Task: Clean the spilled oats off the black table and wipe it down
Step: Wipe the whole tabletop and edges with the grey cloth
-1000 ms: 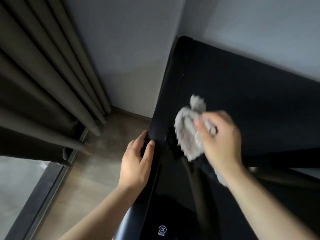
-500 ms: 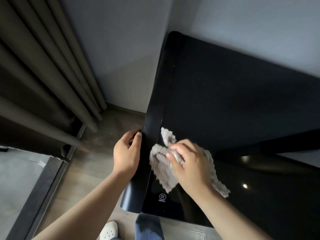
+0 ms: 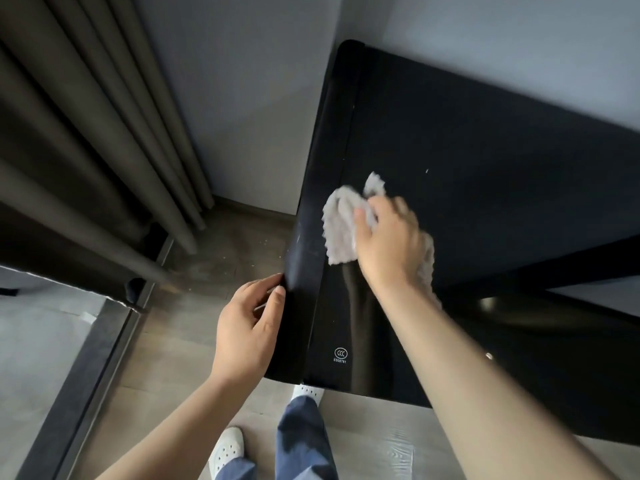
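Note:
The black glossy table fills the right half of the head view. My right hand presses a crumpled grey cloth flat on the tabletop near its left edge; the hand is blurred. My left hand is cupped against the table's left edge, fingers curled, below the cloth. A tiny pale speck lies on the tabletop beyond the cloth. Small pale oat crumbs dot the wooden floor left of the table.
Dark curtains hang at the left beside a grey wall. A dark floor track runs diagonally at the lower left. My legs in blue jeans and white shoes stand at the table's near corner.
My right hand has slid the cloth away from the near corner, farther up the table. The left hand stays at the table's edge.

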A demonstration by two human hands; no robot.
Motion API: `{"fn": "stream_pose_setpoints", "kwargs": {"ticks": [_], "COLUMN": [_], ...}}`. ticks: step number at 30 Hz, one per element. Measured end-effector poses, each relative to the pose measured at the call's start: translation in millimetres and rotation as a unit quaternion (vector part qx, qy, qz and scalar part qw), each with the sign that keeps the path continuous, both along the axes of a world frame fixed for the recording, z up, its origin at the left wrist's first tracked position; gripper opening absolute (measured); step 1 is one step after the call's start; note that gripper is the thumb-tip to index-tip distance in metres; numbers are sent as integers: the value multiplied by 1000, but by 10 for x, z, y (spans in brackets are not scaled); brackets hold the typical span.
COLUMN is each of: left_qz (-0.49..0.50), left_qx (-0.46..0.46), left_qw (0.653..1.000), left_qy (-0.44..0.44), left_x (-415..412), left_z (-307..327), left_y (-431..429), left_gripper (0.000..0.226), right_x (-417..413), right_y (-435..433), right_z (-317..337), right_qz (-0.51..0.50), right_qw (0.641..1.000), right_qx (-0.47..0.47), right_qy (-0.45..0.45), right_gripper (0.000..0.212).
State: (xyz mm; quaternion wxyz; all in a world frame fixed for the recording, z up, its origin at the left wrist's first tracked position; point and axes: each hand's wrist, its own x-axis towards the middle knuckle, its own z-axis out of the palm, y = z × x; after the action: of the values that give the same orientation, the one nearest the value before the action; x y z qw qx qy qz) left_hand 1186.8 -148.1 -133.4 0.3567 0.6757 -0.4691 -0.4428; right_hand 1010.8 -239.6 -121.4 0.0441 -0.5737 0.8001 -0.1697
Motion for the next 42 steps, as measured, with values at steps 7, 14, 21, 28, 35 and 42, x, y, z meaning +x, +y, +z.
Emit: {"fn": "stream_pose_setpoints", "kwargs": {"ticks": [7,14,21,28,35,42], "left_qz": [5,2,19,40,24,23], "left_qx": [16,5,-1,-10,-42,-41], "left_qw": [1000,1000,998,995,994,993], "left_qy": [0,-29,-55,-90,-102,-106], "left_x": [7,-48,-253,-406,-417,-418], "left_z": [59,9,15,-28,-56,-92], "left_y": [63,-72,-304,-254,-277,-284], "left_gripper": [24,22,27,32,47,49], "right_x": [67,-186,-319,-469,-1119,-920], "right_y": [658,-404,-173,-539,-573,-508], "right_z": [11,-58,101,193,494,-11], "right_qz": [109,-2,7,6,-46,-83], "right_qw": [993,1000,999,995,996,996], "right_qx": [7,-27,42,86,-66,24], "right_qy": [-34,-16,-22,-57,-46,16], "right_gripper": [14,23,22,27,28,37]}}
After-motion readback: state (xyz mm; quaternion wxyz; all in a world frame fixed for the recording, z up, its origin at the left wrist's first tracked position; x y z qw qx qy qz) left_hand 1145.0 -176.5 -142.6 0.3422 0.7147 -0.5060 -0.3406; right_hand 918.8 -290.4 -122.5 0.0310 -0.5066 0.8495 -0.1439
